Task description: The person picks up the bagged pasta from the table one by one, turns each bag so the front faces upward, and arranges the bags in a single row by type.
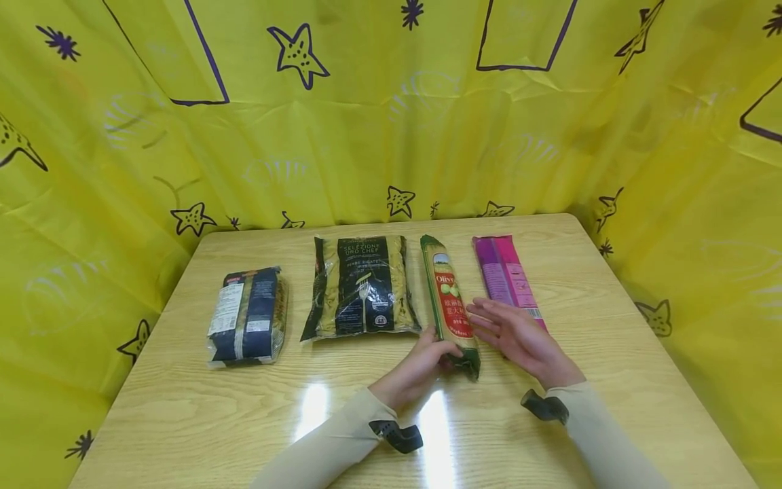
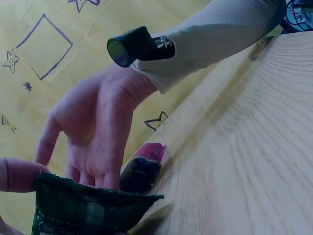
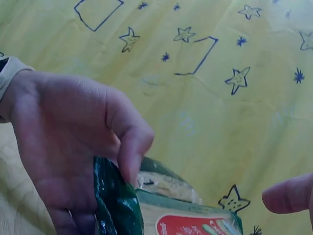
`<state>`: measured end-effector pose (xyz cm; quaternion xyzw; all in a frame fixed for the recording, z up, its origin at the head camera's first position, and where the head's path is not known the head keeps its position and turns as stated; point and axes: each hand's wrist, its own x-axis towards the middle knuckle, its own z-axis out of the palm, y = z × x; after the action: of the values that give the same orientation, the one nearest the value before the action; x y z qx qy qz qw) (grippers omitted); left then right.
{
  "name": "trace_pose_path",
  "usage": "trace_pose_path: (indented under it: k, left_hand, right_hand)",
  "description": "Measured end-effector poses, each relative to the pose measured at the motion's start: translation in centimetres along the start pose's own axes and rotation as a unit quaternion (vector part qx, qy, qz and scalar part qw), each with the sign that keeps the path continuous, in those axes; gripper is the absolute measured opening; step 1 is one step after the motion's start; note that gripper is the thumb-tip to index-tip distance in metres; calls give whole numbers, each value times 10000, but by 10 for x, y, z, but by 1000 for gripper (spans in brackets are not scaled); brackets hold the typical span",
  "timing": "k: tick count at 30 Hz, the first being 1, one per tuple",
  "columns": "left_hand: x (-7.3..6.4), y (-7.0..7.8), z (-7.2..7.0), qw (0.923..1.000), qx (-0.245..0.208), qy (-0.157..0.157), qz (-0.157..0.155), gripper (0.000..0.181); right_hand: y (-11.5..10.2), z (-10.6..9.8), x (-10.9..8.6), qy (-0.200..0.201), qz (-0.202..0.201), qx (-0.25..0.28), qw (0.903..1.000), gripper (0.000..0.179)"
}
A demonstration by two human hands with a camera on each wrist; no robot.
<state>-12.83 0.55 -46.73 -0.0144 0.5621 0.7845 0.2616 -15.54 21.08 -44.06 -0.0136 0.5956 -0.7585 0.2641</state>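
Observation:
A long spaghetti packet (image 1: 451,299) with green ends and a red label lies lengthwise on the table, its near end tilted up slightly. My left hand (image 1: 421,363) grips that near green end, thumb on top; the right wrist view shows the thumb (image 3: 134,152) bent over the green wrapper (image 3: 117,200). On the packet's right side my right hand (image 1: 519,336) is held with straight fingers close to the label, and whether they touch it cannot be told. Beyond that hand lies a pink and purple packet (image 1: 504,272), partly covered by it.
A large black and clear pasta bag (image 1: 366,288) lies left of the spaghetti packet. Farther left is a smaller dark blue pasta bag (image 1: 247,316) with a white label. A yellow patterned curtain (image 1: 366,156) hangs behind the wooden table (image 1: 201,407).

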Motion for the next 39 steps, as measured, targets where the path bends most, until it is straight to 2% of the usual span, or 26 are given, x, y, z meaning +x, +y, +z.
trace_pose_path:
  k: [13,20,25,32,39]
  left_hand:
    - [-5,1,-4,9990,-268,-345,118,75]
    - [-7,3,-7,9966,-556,-604,97,76]
    - [-7,4,-8,9961,-587,-663,30,73]
    - [-6,3,-8,9955,-551,-767,-106,66]
    - [-8,3,-11,9954,-571,-689,-334,52]
  right_hand:
    - [10,-4,12,-226,483,88,9985,71]
    - [15,-5,19,-295,467,242,9982,68]
    - [19,-4,23,-248,539,621,9963,64]
    - [17,2,22,-147,622,881,9941,66]
    - [11,6,16,19,519,1000,9936,68]
